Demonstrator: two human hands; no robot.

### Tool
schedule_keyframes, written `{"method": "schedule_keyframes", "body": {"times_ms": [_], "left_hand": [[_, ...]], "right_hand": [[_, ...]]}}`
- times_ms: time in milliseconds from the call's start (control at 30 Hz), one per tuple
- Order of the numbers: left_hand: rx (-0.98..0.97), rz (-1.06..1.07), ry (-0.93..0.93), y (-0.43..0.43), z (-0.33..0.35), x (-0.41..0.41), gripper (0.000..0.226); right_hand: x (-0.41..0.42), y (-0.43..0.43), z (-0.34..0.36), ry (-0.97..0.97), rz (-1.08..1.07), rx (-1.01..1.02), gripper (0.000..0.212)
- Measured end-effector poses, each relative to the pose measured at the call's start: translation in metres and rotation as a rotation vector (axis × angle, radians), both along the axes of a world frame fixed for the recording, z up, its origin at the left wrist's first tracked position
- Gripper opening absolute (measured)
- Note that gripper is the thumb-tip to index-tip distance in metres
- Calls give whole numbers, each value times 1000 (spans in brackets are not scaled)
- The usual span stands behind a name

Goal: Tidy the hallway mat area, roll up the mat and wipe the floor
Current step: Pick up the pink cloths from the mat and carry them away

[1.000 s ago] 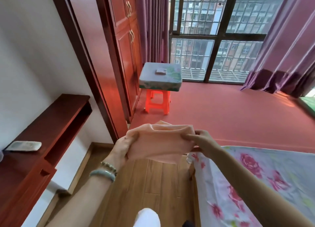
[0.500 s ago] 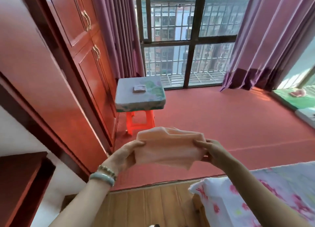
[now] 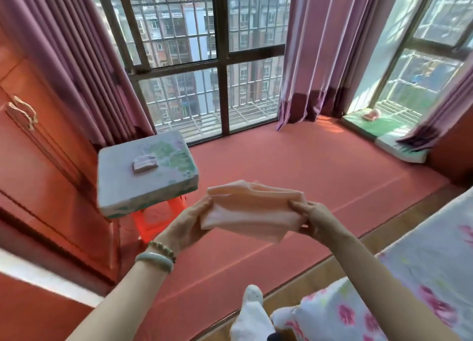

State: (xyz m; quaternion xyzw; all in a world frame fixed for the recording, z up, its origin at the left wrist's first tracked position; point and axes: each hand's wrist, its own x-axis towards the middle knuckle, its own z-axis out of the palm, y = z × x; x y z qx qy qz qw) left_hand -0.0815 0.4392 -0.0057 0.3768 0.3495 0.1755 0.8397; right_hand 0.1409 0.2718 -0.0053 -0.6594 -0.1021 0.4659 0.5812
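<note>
At frame centre, the left hand [image 3: 188, 221] and right hand [image 3: 316, 219] are each pinching an end of a folded peach cloth [image 3: 252, 209] above the red mat [image 3: 294, 176].

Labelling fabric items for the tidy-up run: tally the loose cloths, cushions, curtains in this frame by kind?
Cloths: 2, peach cloth held between both hands, left and right; small folded cloth on the stool cushion.
Cushions: 3, stool cushion, green sill cushion, white sill cushion.
Curtains: 3, left, middle, right.
Total: 8
</note>
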Motion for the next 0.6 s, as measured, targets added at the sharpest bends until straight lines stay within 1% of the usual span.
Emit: {"method": "schedule_keyframes", "body": {"times_ms": [167, 267, 367, 600], "left_hand": [[-2, -79, -13, 81, 3, 96, 21], [13, -139, 56, 124, 7, 154, 17], [17, -149, 92, 161, 9, 208, 14], [25, -208, 72, 222, -3, 324, 24]], "right_hand": [[85, 61, 4, -19, -50, 21, 13], [138, 95, 11, -34, -77, 15, 14], [187, 126, 16, -44, -130, 12, 12], [281, 170, 18, -58, -224, 3, 10]]}}
